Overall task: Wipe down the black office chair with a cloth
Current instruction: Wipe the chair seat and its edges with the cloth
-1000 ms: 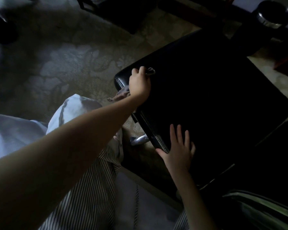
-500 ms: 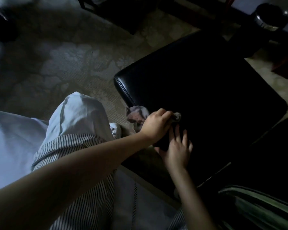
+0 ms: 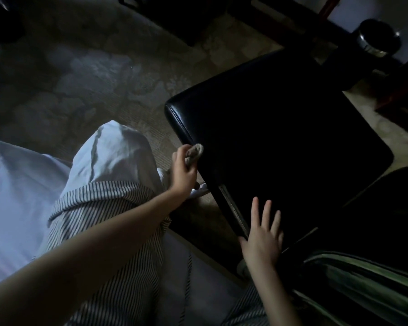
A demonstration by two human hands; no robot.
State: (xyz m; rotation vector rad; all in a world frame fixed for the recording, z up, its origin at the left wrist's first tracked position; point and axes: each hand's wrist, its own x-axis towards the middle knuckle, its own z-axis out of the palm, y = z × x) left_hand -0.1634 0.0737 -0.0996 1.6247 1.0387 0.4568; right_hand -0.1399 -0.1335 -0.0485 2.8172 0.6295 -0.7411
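The black office chair's padded seat (image 3: 280, 142) fills the right middle of the dim view. My left hand (image 3: 183, 171) grips a small bunched grey cloth (image 3: 194, 152) and holds it against the seat's near left edge, below the front corner. My right hand (image 3: 263, 238) lies flat with straight, spread fingers on the seat's near corner, beside a pale strip along the edge. Much of the seat surface is lost in shadow.
A patterned carpet (image 3: 92, 74) covers the floor to the left. My knee in pale trousers (image 3: 113, 151) and a striped shirt hem sit close to the chair. Dark furniture legs (image 3: 292, 22) and a round dark object with a metal rim (image 3: 377, 38) stand behind.
My left hand slid with the cloth from the seat's front corner down its left edge to beside my right hand, then back up a little. My right hand stayed flat on the seat.
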